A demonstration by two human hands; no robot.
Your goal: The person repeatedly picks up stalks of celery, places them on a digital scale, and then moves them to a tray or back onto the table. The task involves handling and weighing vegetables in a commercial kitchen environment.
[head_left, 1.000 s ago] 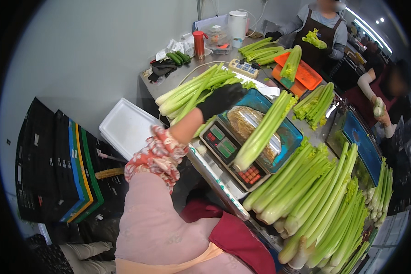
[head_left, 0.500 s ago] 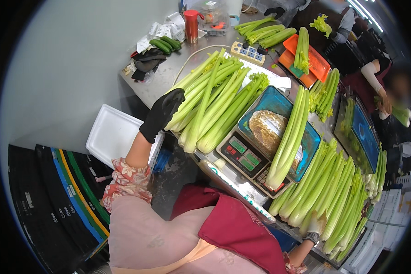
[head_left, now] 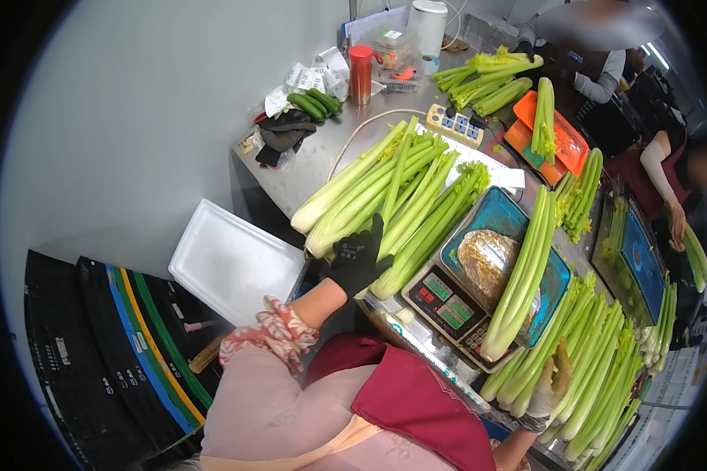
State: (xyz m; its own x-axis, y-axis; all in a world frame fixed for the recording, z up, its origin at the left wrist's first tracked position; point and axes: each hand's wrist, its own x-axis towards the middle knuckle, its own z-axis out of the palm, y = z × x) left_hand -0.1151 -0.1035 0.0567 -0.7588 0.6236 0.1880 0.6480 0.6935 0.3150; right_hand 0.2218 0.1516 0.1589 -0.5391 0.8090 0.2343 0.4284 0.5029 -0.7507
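Note:
My left hand (head_left: 357,257), in a black glove, rests against the cut ends of a pile of celery (head_left: 401,169) on the left of the table. Its index finger is stretched out and its thumb is spread away. To the right, my right hand (head_left: 548,391), in a pale glove, reaches among a row of celery bunches (head_left: 593,345), its fingers curled around one stalk bunch. Between the hands stands a digital scale (head_left: 441,306) with a blue tray (head_left: 543,302). A single celery bunch (head_left: 520,275) lies across it, beside a brownish plastic-wrapped bundle (head_left: 487,263).
A white foam box (head_left: 236,259) stands beside the table's left edge. Farther back are a power strip (head_left: 454,125), a red flask (head_left: 360,74), cucumbers (head_left: 314,104) and an orange scale (head_left: 562,133) with celery. Two co-workers handle celery at the far right.
My left hand has moved right, from the outer edge of the left pile to its middle. My right hand stays among the right row, slightly higher over the stalks. The whole view has shifted a little.

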